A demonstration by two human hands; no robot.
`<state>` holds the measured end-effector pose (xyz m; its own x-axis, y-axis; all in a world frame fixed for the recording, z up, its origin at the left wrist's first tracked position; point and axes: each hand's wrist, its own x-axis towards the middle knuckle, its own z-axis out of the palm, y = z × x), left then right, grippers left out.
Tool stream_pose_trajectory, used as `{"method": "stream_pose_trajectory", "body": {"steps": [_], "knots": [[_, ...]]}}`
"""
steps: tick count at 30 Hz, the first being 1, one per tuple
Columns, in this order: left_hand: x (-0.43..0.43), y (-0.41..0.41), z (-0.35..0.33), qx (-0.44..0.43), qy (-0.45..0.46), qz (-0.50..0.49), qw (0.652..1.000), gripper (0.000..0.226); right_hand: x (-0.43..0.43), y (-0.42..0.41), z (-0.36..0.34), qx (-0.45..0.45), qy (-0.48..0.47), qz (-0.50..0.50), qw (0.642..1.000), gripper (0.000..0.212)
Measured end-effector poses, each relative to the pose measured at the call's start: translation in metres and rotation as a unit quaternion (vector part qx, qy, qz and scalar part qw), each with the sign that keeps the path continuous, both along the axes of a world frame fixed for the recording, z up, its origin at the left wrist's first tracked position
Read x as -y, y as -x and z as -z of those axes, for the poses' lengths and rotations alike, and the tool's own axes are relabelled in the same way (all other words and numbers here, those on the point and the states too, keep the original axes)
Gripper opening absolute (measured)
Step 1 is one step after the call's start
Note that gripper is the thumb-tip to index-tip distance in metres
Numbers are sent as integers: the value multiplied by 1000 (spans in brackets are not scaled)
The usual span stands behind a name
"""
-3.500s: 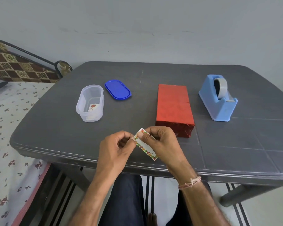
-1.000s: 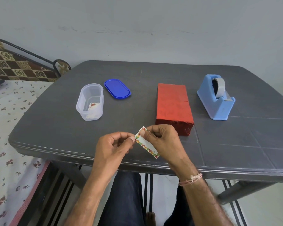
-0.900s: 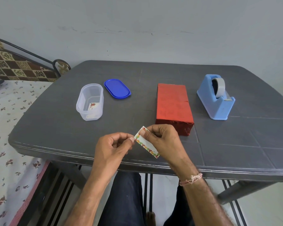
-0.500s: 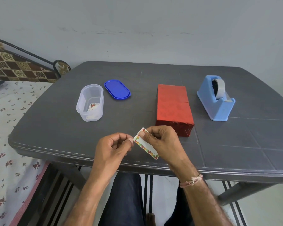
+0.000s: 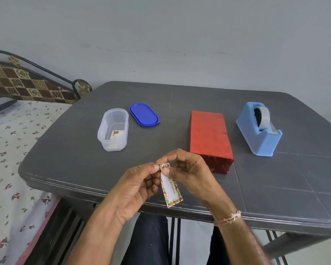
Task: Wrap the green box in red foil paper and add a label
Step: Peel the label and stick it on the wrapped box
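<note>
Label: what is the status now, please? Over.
Left hand and right hand pinch label at top end. Red wrapped box beyond, top unlabelled. Nothing between.

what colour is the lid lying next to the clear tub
Blue lid, seen clearly in the head view.

one box [image 5: 208, 136], one tape dispenser [image 5: 260, 134], one tub [image 5: 105, 131], one lid [image 5: 144, 115], two hands [image 5: 136, 188] [image 5: 191, 175], at least two labels [image 5: 170, 185] [image 5: 116, 134].

We saw glossy, slightly crinkled red foil on the box [image 5: 208, 134]. The grey table [image 5: 75, 150] looked matt, and the tape dispenser [image 5: 260, 142] smooth plastic.
</note>
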<state>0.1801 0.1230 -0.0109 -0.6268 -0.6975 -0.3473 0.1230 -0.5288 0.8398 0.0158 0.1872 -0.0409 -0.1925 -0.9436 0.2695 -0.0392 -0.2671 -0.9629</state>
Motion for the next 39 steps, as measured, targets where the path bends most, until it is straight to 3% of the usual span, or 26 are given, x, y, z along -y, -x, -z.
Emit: {"method": "stream_pose_trajectory", "body": {"steps": [5, 16, 22, 29, 31, 35, 39], "knots": [[5, -2, 0, 23, 28, 9, 999, 28, 5, -2, 0, 4, 28, 16, 999, 12], [15, 5, 0, 14, -30, 5, 999, 23, 20, -1, 1, -73, 32, 72, 994, 2], [29, 15, -5, 31, -30, 5, 999, 21, 32, 3, -2, -87, 40, 112, 989, 14], [38, 18, -3, -2, -130, 10, 991, 6, 36, 11, -3, -82, 40, 88, 992, 19], [40, 17, -2, -13, -145, 20, 989, 11, 36, 12, -5, -83, 40, 86, 992, 18], [43, 17, 2, -3, -128, 28, 991, 21, 37, 12, -8, -87, 40, 93, 991, 13], [46, 18, 4, 5, -113, 12, 993, 16, 37, 11, -9, -91, 46, 105, 989, 15]]}}
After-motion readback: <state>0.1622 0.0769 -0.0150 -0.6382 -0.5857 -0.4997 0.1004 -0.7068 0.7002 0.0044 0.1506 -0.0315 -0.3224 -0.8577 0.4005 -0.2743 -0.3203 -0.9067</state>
